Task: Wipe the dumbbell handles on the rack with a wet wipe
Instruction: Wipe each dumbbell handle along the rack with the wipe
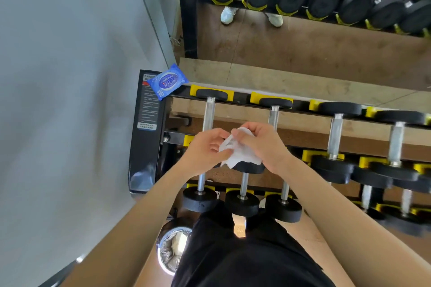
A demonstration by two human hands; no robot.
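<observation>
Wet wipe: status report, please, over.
Left hand and right hand both pinch the wet wipe. Wipe crumpled above the rack, no dumbbell handle gripped. Nothing in the way.

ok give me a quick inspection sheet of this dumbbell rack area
surface: black rack holding rows of dumbbells with chrome handles.
job's things: white wet wipe, crumpled, held over the rack's left end; blue wipe pack lying on the rack's top left corner.
clutter: lined bin on the floor beside the rack, with white waste in it.
grips: left hand and right hand both pinch the wet wipe.
cables: nothing seen.
surroundings: grey wall on the left; mirror behind the rack reflecting dumbbells and white shoes.
</observation>
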